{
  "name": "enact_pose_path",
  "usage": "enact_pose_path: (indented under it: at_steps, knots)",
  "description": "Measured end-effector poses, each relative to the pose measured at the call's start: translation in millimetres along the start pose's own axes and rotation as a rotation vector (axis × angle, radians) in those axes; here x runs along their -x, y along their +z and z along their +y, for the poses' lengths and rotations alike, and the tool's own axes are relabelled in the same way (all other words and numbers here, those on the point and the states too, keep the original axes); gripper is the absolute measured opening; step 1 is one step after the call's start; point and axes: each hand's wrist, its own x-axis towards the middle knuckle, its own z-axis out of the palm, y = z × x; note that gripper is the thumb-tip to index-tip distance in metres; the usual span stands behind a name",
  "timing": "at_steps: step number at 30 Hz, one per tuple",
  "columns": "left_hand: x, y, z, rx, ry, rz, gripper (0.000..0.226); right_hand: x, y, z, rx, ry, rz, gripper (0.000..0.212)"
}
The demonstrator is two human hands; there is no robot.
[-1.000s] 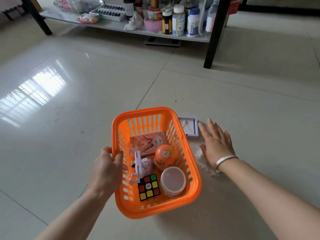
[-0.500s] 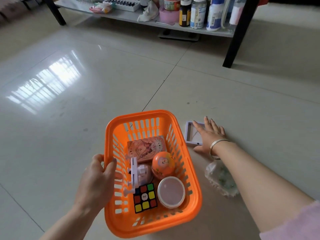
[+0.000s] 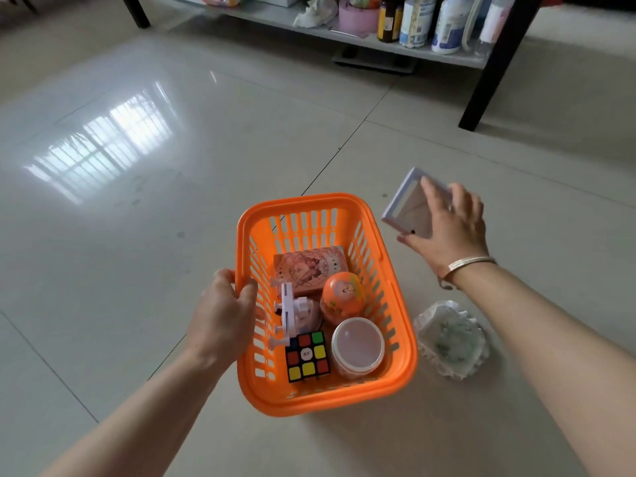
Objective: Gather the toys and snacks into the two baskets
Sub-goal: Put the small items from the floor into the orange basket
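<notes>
My right hand (image 3: 447, 228) pinches the pale frame box (image 3: 409, 208) by its edges; it seems light, stiff, perhaps fragile. My left hand (image 3: 223, 311) grips the orange basket (image 3: 395, 270) rim.

We see the left hand (image 3: 225, 313) gripping the orange basket (image 3: 375, 242) by its left rim. Inside: pink card box (image 3: 309, 268), orange ball (image 3: 342, 297), white plastic toy (image 3: 292, 313), Rubik's cube (image 3: 307, 356), round tub w/ clear lid (image 3: 358, 346). Right hand (image 3: 451, 228), bracelet (image 3: 469, 266) on wrist, holds a tilted lavender square frame (image 3: 407, 204) just right of basket, off the tiled floor (image 3: 137, 270). Clear crinkly packet (image 3: 451, 339) lies on floor beside basket's right wall. Shelf w/ bottles (image 3: 418, 18) at top.
</notes>
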Motion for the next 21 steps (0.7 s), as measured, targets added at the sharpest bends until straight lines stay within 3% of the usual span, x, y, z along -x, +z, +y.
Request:
enact_pose_path:
  at_steps: [4,9,15,18,21]
  knots:
    - [1,-2,0,-0.024,0.020,-0.003,0.018,13,-44,-57,-0.118,-0.204,0.073,0.086]
    - [-3,-5,-3,-0.044,0.036,-0.011,0.017,35,-41,-125,0.042,-0.439,-0.244,0.070]
    - [-14,-4,-13,-0.073,0.055,-0.022,0.019,35,-1,-153,0.059,-0.383,-0.451,0.058]
    - [-16,-2,-15,-0.088,0.061,-0.032,0.016,29,4,-155,0.117,-0.331,-0.477,0.053]
    - [-18,1,-16,-0.101,0.067,-0.020,0.015,28,10,-152,0.203,-0.287,-0.418,0.032]
